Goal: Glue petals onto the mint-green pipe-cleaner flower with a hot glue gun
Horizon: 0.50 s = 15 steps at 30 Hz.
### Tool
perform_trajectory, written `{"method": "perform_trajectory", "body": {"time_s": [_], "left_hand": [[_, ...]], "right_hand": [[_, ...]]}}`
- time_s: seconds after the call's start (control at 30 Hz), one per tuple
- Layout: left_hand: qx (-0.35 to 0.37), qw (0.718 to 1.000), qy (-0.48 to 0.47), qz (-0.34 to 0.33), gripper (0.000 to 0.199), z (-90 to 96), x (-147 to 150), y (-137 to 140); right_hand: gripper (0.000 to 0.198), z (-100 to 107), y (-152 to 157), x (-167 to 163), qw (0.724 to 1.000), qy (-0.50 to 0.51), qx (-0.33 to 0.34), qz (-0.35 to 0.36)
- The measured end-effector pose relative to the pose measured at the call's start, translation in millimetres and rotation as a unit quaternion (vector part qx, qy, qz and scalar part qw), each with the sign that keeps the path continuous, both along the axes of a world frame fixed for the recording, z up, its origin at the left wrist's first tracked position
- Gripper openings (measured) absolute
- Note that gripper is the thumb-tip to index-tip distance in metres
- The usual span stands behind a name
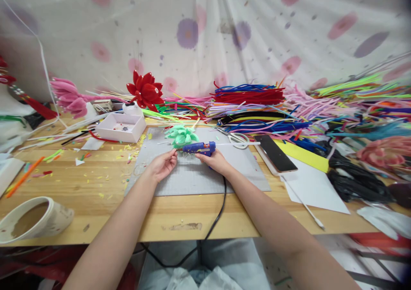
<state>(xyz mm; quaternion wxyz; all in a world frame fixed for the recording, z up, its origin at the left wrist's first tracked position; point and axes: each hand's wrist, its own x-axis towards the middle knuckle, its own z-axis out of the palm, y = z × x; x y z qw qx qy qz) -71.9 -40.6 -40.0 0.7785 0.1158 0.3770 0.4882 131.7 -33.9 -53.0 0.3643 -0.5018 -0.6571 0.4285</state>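
My right hand is wrapped round the handle of a blue hot glue gun. A long translucent glue stick juts from its back end, and the nozzle points left. At the nozzle tip, the fingers of my left hand are pinched together; whatever they hold is too small to make out. Just behind the gun, a mint-green fuzzy flower rests on the grey cutting mat. Scissors with pale handles lie at the mat's back right.
A phone and white paper lie to the right. Bundles of coloured pipe cleaners line the back. A white box and red flower stand back left; a cup of brown liquid is front left. The black cord hangs over the edge.
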Motion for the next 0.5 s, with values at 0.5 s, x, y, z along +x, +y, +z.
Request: {"method": "perform_trajectory", "body": {"time_s": [0.5], "left_hand": [[-0.004, 1.000, 0.000, 0.000, 0.010, 1.2, 0.4, -0.9]], "right_hand": [[0.037, 2.8, -1.1, -0.6, 1.000, -0.003, -0.007, -0.009]]}}
